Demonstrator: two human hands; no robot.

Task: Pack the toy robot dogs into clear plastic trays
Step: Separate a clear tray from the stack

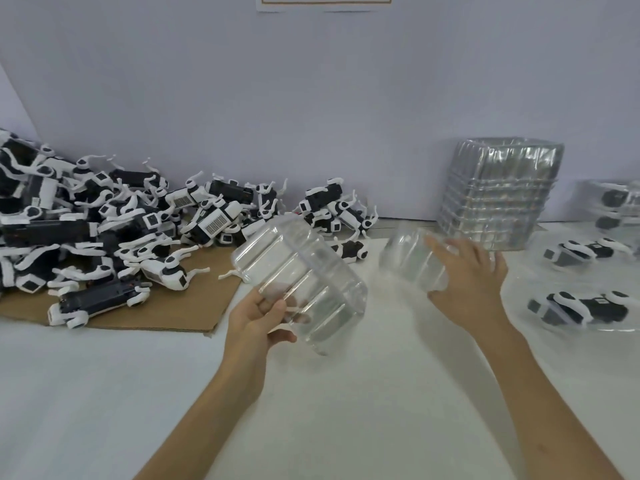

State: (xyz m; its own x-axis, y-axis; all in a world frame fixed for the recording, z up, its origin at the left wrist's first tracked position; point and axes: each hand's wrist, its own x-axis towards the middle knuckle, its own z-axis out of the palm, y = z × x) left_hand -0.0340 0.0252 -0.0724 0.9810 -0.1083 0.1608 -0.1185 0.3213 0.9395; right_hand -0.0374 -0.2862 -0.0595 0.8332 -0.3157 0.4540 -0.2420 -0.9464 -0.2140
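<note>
Right edge cuts off packed trays (588,308). Second tray (410,261) is motion-blurred, its edges hard to trace. Right hand (467,282) lies on it, fingers spread flat. Left hand (261,318) grips a tilted empty tray (301,278) above the counter (381,393), thumb on its near rim. Dogs (104,223) are piled at left, a tray stack (498,195) behind.

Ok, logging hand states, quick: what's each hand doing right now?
Left hand: holding a clear plastic tray.
Right hand: on a second clear tray, blurred; grip cannot be told.
</note>
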